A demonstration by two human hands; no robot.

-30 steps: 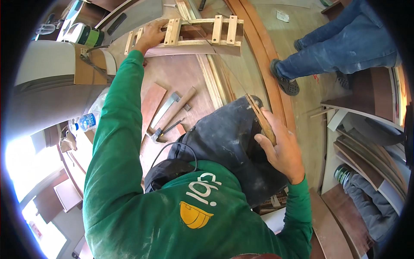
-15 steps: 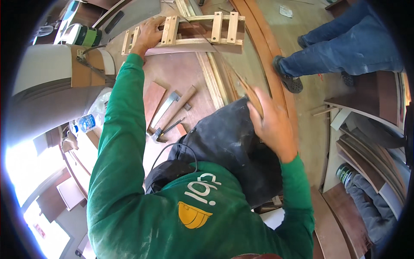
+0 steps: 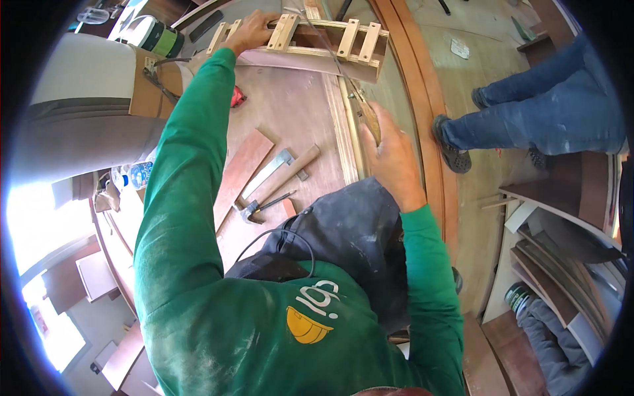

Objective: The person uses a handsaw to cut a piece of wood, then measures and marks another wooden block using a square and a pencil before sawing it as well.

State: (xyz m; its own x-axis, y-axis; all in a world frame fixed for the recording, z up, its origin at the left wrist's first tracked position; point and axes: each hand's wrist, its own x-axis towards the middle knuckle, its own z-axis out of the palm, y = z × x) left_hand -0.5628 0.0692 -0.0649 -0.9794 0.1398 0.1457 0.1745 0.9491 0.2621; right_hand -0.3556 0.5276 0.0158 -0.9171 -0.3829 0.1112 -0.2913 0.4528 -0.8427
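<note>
A ladder-like wooden frame with pale cross slats [image 3: 283,32] lies at the far side of the work surface. My left hand [image 3: 251,32] grips it near its left end, fingers curled over the edge and partly hidden. My right hand [image 3: 394,162] is closed around the wooden handle [image 3: 370,122] of a handsaw. The saw's thin blade [image 3: 335,61] reaches up and left across the frame, between the middle slat and the right-hand pair of slats. Whether its teeth touch the wood I cannot tell.
A hammer [image 3: 251,210], a reddish board [image 3: 246,173], a flat metal tool [image 3: 269,173] and a red object [image 3: 238,97] lie on the plywood. Another person's jeans-clad legs [image 3: 528,129] stand at right. Boards [image 3: 551,274] lean at lower right. A bucket [image 3: 158,36] sits at far left.
My right hand and the saw have moved forward and a little left, pushing the blade further across the frame. My left hand still holds the frame. The whole view has shifted somewhat.
</note>
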